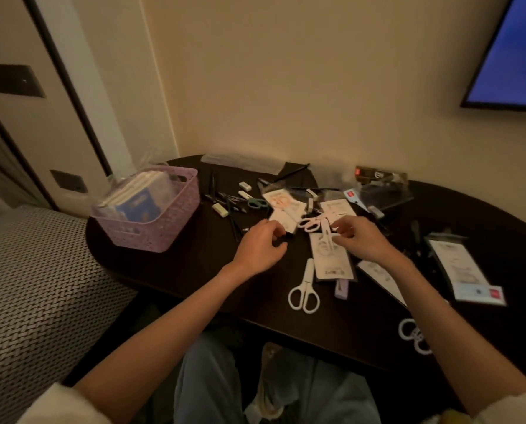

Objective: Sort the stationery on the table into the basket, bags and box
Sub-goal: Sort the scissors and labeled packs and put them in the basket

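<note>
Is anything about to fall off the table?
Maybe. A white looped plastic object, probably scissor handles, sits at the near edge of the dark oval table, by the right forearm, and could get knocked off. Nothing looks spilled or broken.

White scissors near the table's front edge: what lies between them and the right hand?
In the head view, a white packaging card lies between the white scissors and the right hand.

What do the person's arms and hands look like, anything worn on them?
Both forearms are bare. A light, whitish sleeve is pushed up near each elbow, at the bottom corners of the view. No watch, ring or glove shows on the left hand or the right hand, though the picture is dim and slightly blurred.
</note>
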A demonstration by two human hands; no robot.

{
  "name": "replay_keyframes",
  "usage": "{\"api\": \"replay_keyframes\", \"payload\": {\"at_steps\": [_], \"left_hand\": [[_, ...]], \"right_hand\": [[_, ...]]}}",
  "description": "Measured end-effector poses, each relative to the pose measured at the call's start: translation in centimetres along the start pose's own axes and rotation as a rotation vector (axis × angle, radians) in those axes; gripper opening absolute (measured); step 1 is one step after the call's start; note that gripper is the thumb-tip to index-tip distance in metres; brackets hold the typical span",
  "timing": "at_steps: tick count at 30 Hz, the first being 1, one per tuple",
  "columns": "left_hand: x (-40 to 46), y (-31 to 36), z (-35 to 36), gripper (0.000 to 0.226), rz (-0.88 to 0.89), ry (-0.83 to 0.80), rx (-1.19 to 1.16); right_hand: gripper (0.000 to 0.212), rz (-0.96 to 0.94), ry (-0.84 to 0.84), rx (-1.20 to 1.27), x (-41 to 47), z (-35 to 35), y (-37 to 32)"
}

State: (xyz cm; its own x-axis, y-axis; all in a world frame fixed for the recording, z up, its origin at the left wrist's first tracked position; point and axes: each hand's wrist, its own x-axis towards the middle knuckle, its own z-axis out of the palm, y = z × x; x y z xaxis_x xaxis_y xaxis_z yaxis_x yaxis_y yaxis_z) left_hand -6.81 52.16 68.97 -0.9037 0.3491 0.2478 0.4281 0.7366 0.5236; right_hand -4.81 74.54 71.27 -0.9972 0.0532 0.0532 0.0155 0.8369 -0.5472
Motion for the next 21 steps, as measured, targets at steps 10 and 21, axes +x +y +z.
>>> {"api": "replay_keyframes", "payload": {"at_steps": [10,21], "left_hand": [[0.1,3.4,5.3,0.048,-0.100,-0.177,-0.148],[0.2,3.7,7.0,0.097,-0.101,-0.253,-0.168]], "right_hand": [[0.035,0.113,0.121,0.060,-3.5,2.5,3.3],[0.033,0.233,0.086,0.238,-3.5,3.5,3.9]]}}
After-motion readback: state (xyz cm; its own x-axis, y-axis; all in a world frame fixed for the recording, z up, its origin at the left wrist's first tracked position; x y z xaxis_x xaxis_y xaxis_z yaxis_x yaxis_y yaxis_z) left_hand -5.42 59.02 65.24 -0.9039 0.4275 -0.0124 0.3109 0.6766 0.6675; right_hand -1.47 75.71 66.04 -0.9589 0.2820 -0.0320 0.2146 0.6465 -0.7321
